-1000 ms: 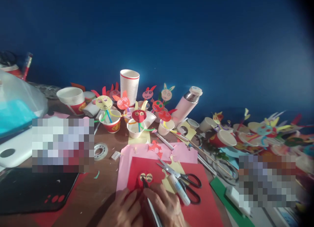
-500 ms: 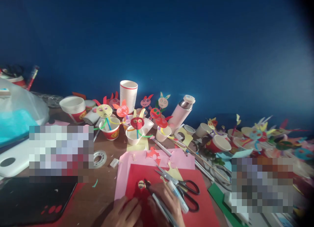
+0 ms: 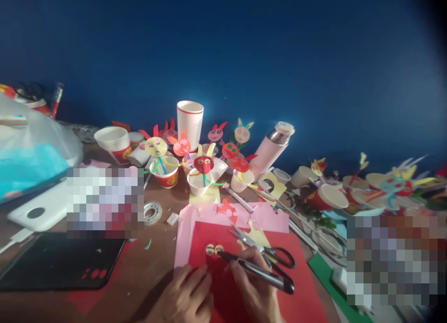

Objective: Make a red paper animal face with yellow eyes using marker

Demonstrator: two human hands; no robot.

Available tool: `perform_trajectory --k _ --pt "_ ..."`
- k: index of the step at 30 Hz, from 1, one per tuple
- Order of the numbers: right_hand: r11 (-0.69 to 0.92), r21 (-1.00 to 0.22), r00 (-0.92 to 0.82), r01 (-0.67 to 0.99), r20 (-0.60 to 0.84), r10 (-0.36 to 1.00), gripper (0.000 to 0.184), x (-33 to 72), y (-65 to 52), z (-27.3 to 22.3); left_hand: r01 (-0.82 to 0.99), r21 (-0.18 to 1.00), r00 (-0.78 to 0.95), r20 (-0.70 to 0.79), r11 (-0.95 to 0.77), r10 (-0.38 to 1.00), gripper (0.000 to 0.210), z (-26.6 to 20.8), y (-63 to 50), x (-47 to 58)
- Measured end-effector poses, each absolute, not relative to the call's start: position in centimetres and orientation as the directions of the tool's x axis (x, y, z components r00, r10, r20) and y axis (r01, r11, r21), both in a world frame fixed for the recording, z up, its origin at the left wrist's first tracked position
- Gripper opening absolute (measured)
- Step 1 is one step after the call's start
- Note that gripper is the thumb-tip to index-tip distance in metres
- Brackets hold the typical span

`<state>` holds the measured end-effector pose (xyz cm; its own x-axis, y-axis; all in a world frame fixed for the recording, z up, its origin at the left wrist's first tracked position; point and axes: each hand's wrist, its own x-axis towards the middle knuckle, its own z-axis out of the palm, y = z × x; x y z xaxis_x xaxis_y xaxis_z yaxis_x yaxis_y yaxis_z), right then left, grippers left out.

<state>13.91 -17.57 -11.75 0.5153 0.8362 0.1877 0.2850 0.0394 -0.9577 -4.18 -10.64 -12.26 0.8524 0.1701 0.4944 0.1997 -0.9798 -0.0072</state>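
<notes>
My right hand (image 3: 256,278) is closed on a black pen (image 3: 258,271). The pen's tip is at the right one of two small pale yellow paper rounds (image 3: 210,250) with dark markings. The rounds lie side by side on a red sheet (image 3: 289,267). Across the sheet's left edge rests my left hand (image 3: 190,292), its fingers loosely bent and slightly apart, with nothing seen in them. Black-handled scissors (image 3: 258,246) lie just beyond my right hand, partly hidden by it. Under the red sheet is pink paper (image 3: 185,230).
Paper-face figures stand in paper cups (image 3: 199,183) along the back, near a tilted pink thermos (image 3: 270,150) and a cup stack (image 3: 190,122). A tape roll (image 3: 152,213), an eraser (image 3: 172,219) and a black phone case (image 3: 63,262) lie left. More cups and figures crowd the right.
The pen has swung in my right hand; its back end now points right instead of toward me. Its tip has shifted to the right-hand round. The whole view has shifted slightly.
</notes>
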Motion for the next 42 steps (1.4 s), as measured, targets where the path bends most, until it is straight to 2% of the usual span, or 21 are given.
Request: perform_trajectory --k 5,10,14,19,22,26,29,34,38,42 --pt "-0.047 -0.959 0.502 0.279 0.104 0.859 0.02 14.4 -17.9 -11.5 0.147 0.051 0.944 0.29 -0.988 0.155 0.044 -9.8 -10.6 -4.6" --pt "-0.142 -0.93 0.481 0.34 0.042 0.876 0.023 14.2 -18.2 -11.8 0.165 0.069 0.957 0.229 -0.984 0.176 0.044 -8.8 -10.7 -4.6" --pt "-0.148 -0.856 0.491 0.494 0.134 0.861 0.023 13.8 -18.1 -11.3 0.188 0.066 0.941 0.274 -0.98 0.199 0.043 -9.3 -10.9 -4.4" --pt "-0.02 -0.704 0.352 0.71 0.331 0.875 0.015 13.9 -17.7 -10.4 0.182 0.063 0.922 0.337 -0.981 0.192 0.045 -10.3 -10.9 -4.2" --pt "-0.001 -0.652 0.318 0.758 0.369 0.874 0.014 13.9 -17.4 -9.9 0.168 0.066 0.903 0.391 -0.984 0.18 0.041 -10.8 -10.9 -4.2" --pt "0.003 -0.68 0.316 0.733 0.345 0.884 0.014 13.8 -17.3 -9.6 0.158 0.074 0.89 0.422 -0.985 0.175 0.032 -11.3 -10.9 -4.2" --pt "0.004 -0.725 0.326 0.689 0.315 0.891 0.014 13.7 -17.4 -9.8 0.166 0.058 0.903 0.392 -0.984 0.175 0.026 -11.4 -11.0 -4.3" --pt "-0.046 -0.826 0.406 0.562 0.228 0.885 0.014 13.1 -17.5 -9.9 0.163 0.045 0.915 0.367 -0.986 0.168 0.029 -11.7 -11.3 -4.4" --pt "-0.092 -0.861 0.486 0.501 0.192 0.853 0.018 12.4 -17.4 -9.9 0.205 0.045 0.82 0.537 -0.978 0.197 0.018 -13.0 -11.3 -3.8" --pt "-0.028 -0.854 0.456 0.52 0.25 0.854 0.018 12.4 -17.1 -10.5 0.22 0.032 0.727 0.662 -0.975 0.186 0.02 -14.6 -11.0 -3.3"
